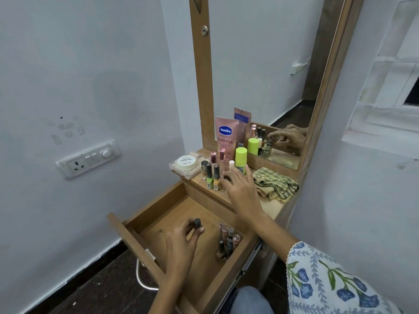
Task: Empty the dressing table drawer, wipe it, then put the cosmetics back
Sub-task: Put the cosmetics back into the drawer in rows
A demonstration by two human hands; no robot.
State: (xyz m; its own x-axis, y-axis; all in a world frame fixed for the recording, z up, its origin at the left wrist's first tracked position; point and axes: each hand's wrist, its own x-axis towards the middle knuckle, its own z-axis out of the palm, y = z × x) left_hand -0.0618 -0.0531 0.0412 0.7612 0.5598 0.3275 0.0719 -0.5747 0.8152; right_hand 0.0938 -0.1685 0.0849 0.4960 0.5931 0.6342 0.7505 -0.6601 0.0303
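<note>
Legibly, tube [225,135]: "Vaseline Gluta-Hya" | left hand [181,241] pinches bottle [197,223]

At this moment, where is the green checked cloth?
In the head view, the green checked cloth lies crumpled on the dressing table top, below the mirror, just right of the right hand and the lime-capped bottle.

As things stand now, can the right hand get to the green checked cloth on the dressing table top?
Probably yes. The right hand is already over the table top, among the small bottles, and the green checked cloth lies just to its right. Nothing stands between them, and the cloth is uncovered.
</note>
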